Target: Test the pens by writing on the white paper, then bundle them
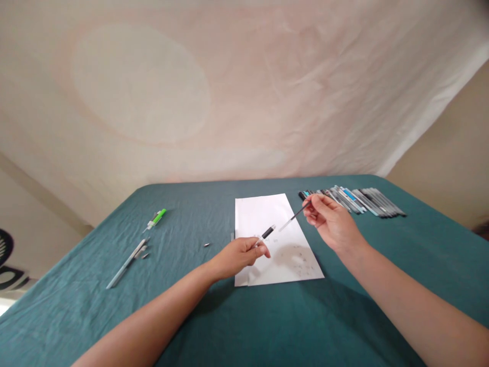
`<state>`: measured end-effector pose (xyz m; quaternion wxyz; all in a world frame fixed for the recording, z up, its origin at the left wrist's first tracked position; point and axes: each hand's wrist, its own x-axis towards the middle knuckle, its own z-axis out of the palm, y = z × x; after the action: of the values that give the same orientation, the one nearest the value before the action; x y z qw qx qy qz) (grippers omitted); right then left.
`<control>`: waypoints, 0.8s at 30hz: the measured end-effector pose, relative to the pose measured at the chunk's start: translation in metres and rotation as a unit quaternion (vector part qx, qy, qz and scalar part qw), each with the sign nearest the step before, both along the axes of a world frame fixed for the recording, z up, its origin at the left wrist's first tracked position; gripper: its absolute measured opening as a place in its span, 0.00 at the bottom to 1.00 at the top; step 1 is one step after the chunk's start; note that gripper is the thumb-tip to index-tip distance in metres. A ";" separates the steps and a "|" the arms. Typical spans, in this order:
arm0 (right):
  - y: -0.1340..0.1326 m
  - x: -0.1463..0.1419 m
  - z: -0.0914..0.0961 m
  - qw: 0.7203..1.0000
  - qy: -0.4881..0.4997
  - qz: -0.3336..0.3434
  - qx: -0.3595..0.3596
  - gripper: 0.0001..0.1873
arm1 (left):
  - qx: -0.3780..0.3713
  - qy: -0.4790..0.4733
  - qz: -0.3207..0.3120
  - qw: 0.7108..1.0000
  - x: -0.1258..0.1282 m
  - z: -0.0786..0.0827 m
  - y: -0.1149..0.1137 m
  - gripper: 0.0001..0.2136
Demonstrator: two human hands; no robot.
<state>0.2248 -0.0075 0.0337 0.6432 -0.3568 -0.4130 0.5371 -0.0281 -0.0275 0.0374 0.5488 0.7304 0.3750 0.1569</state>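
Observation:
My left hand [241,256] is closed around a pen barrel [268,232], clear with a black grip, its open end pointing up and right over the paper. Between the fingertips of my right hand [331,220] is a thin pen refill [294,218], dark at the upper part and clear at the lower end. The refill slants down to the left toward the barrel, apart from it. Under both lies a white paper [263,211] with small scribbles. A small metallic pen tip [207,244] rests on the cloth left of the paper.
A row of several pens [355,201] lies at the back right, close behind my right hand. On the left are a green and white pen [156,219], a long clear pen part [127,263] and small pieces [145,255]. Green cloth [183,214] covers the table; a pale sheet hangs behind.

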 end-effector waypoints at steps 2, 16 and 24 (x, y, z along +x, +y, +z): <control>0.004 0.007 0.001 1.000 0.016 -0.015 0.002 0.09 | 0.011 0.019 -0.006 1.000 0.000 0.000 0.001 0.18; 0.006 0.007 -0.004 0.999 0.025 -0.014 -0.016 0.10 | 0.000 0.029 -0.040 0.999 0.001 -0.001 -0.001 0.20; 0.006 0.007 -0.007 1.000 -0.006 -0.015 0.006 0.09 | -0.010 0.031 -0.040 0.999 0.001 0.000 -0.001 0.20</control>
<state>0.2317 -0.0016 0.0271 0.6510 -0.3622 -0.4145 0.5227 -0.0274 -0.0281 0.0371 0.5497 0.7441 0.3638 0.1084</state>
